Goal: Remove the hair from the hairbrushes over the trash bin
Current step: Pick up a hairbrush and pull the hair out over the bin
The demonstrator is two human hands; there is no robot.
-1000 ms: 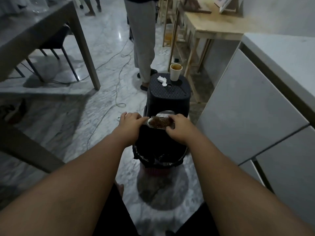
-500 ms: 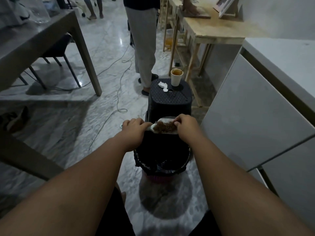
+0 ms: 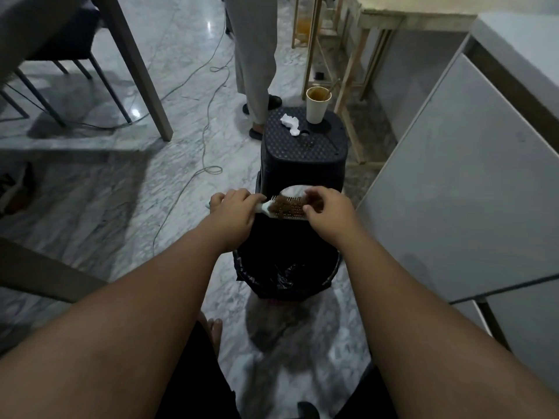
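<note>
Grey marble flooring (image 3: 99,192) with pale veins was seen across the room, and thin cables (image 3: 193,86) were laid over it in loose curves. At the upper left, a table leg (image 3: 136,71) and a dark chair (image 3: 60,49) were shown, and at the right a long white cabinet (image 3: 472,189) was placed beside a wooden bench (image 3: 393,22). The legs of a second person in light grey trousers (image 3: 257,49) were seen at the top, behind a black plastic stool (image 3: 302,152). On the stool, a paper cup (image 3: 317,105) with brown liquid was stood upright, and a crumpled white tissue (image 3: 290,124) was laid just beside it. In front of the stool, a trash bin (image 3: 329,267) lined with a black bag was placed on the floor. Above the bin, a white hairbrush (image 3: 287,207) was held almost level, with its bristles turned up and packed with brown hair (image 3: 286,208). The handle of the brush was clasped by the left hand (image 3: 234,210), with the fingers closed firmly around it. The right hand (image 3: 328,213) was placed at the far end of the brush head, its fingers curled and its thumb brought near them at the edge of the hair; whether any hair was already pinched between them could not be told, because the fingertips were blurred. Both bare forearms were stretched forward from the bottom of the view, and a bare foot (image 3: 213,328) was seen on the floor between them.
</note>
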